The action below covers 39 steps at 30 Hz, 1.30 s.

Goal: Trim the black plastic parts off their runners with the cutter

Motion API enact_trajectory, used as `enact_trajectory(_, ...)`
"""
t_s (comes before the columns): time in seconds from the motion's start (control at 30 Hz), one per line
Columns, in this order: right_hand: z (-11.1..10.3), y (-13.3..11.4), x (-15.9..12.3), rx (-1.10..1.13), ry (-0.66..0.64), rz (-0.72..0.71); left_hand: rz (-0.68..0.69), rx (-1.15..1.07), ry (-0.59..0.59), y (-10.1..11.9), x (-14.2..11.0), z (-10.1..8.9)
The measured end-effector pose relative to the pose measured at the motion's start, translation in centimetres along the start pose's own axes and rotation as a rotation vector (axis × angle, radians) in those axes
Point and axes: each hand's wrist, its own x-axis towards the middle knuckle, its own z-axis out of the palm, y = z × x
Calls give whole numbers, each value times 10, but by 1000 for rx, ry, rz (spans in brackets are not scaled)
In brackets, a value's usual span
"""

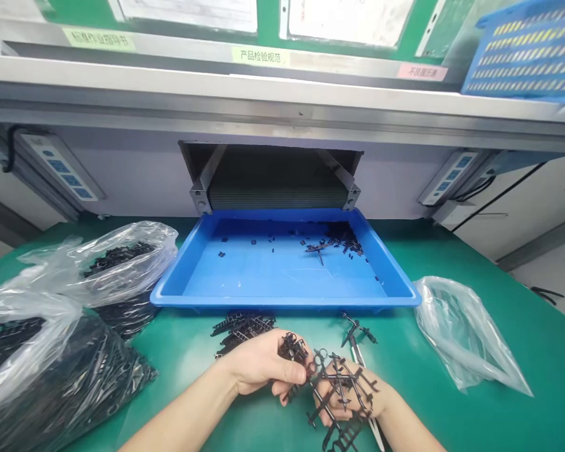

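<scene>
Beyond my hands sits the blue tray (282, 302), with loose bits (343, 242) at its far corner. My left hand (258, 364) curls tightly around a small black plastic cluster (292, 348); my right hand (339, 407) seems closed under a black plastic frame (333, 376), though the frame partly hides it.

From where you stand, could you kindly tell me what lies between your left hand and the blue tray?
In the head view, a pile of black plastic runners lies on the green mat between the left hand and the blue tray.
</scene>
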Motion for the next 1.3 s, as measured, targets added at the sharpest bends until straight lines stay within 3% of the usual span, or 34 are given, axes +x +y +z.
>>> enact_trajectory(0.13, -2, 5, -1, -36, -57, 67, 45, -18, 1, -4, 2, 7)
enact_trajectory(0.27, -2, 3, -3, -54, -33, 34, 26, -27, -54, -3, 2, 13)
enact_trajectory(0.33, -2, 1, -3, -58, 4, -12, 77, -22, 66, -2, 4, 12)
enact_trajectory(0.47, -6, 0, 3, -45, 176, -177, 224, -158, 502, -2, 10, 6)
enact_trajectory(0.53, -8, -1, 6, -43, 272, -247, 199, -246, 569, -5, 13, 5)
enact_trajectory(0.67, -4, -4, 7, -42, 354, -272, 172, -359, 518, -14, 15, 13)
enact_trajectory(0.87, 15, -10, 9, -16, 312, -222, 176, -356, 406, -7, 10, 26)
enact_trajectory(1.0, 17, -3, 10, -46, 338, -260, 137, -317, 438, -5, 8, 24)
enact_trajectory(1.17, 2, 13, 5, -6, 499, -427, 174, 69, 516, -12, 11, 18)
enact_trajectory(1.23, -7, 14, 0, 64, 592, -496, 191, 345, 560, -16, 19, 15)
enact_trajectory(1.3, -19, 10, -5, 147, 644, -515, 290, 770, 582, -20, 34, 13)
